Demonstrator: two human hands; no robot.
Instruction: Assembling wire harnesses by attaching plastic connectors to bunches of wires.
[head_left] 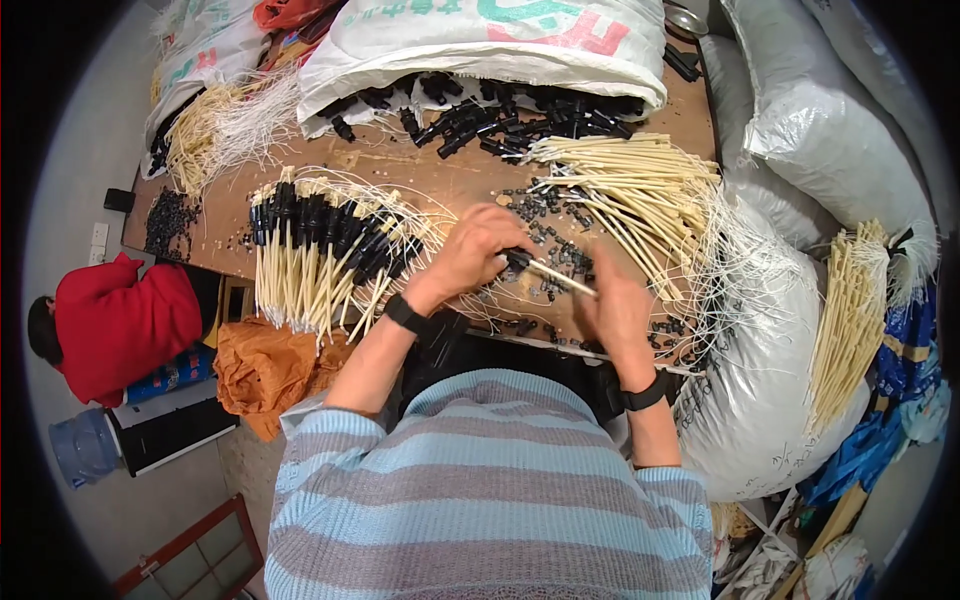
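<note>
My left hand (478,246) is closed around a black plastic sleeve (518,259) above the near part of the table. From that sleeve a thin cream stick (563,277) slants down to the right. Its far end meets my right hand (620,315), between thumb and forefinger; the fingertips are partly hidden. Left of my hands lies a fanned row of cream sticks with black sleeves (322,225) fitted on them and white threads at their tops. Loose small black pieces (560,240) are scattered beyond my hands. A pile of plain cream sticks (635,190) lies at the far right.
An open white sack (480,50) at the back spills black sleeves (480,125) onto the brown table (370,160). Stuffed white sacks (770,370) crowd the right side. An orange sack (265,375) lies below the table's left edge. A person in red (125,310) is at far left.
</note>
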